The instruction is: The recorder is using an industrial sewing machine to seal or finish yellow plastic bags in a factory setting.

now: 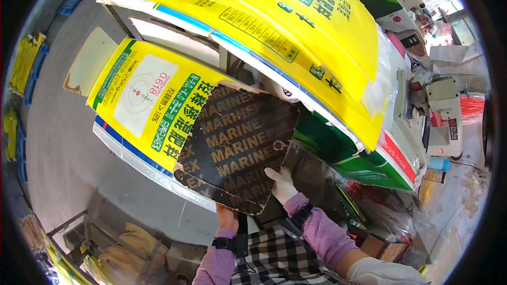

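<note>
A dark board (240,137) with rows of pale print and chipped edges lies tilted over the right end of a flat yellow sack (113,79). My left hand (227,217) is bare and closed at the board's near edge, its fingers mostly hidden by the board. In a white glove, my right hand (282,183) grips the board's right edge, with the thumb on top and the other fingers out of sight. The yellow sack has green and white printed panels, and a loose thread hangs from its near edge.
A thick stack of yellow sacks (264,18) rises just beyond the board. Green sacks (354,161) jut out below its right end. Sewing machines (443,111) stand at the far right. At the lower left is a metal frame (87,227) near brownish cloth (129,253).
</note>
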A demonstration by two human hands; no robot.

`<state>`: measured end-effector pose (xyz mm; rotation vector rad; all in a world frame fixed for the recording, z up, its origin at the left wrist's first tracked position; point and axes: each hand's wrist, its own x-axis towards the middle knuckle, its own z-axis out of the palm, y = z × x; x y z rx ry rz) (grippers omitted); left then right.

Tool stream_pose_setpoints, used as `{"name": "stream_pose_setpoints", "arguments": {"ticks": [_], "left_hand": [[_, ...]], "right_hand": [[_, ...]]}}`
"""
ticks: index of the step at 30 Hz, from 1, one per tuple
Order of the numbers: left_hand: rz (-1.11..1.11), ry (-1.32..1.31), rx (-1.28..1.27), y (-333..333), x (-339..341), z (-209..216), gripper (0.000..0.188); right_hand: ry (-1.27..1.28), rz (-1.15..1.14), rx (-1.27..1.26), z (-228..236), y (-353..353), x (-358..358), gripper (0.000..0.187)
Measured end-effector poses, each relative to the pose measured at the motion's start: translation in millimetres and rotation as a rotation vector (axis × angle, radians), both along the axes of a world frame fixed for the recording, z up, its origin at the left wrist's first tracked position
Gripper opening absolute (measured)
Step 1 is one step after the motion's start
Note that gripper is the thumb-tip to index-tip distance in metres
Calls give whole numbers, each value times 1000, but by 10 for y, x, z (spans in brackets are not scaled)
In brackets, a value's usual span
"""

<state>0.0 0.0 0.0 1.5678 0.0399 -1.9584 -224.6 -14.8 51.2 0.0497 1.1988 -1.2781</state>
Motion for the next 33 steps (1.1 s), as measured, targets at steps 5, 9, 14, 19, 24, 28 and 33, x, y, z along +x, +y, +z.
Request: {"name": "stream_pose_setpoints", "arguments": {"ticks": [5,9,14,19,24,28,33], "left_hand": [[-91,-164,-73,-3,-309,-51,51],[-48,-263,-78,74,163,-266,69],[-1366,-726,-392,290,-31,954,68],[-1793,-383,-587,620,-1009,2887,56],[-1982,-711,-691,1048,-1351,2630,21],[-1581,-202,-930,832,-1063,1458,23],[-1504,-85,-1275,-480,-2305,158,23]], "right_hand": [[-113,-182,242,-821,212,-201,35],[-183,476,179,-331,-97,-505,31],[780,1146,-63,601,760,-1703,52],[551,1580,353,2157,2336,-2670,63],[444,1175,805,1465,2991,-3189,54],[660,870,841,1417,2536,-3935,53],[931,518,862,1612,2023,-4792,52]]}}
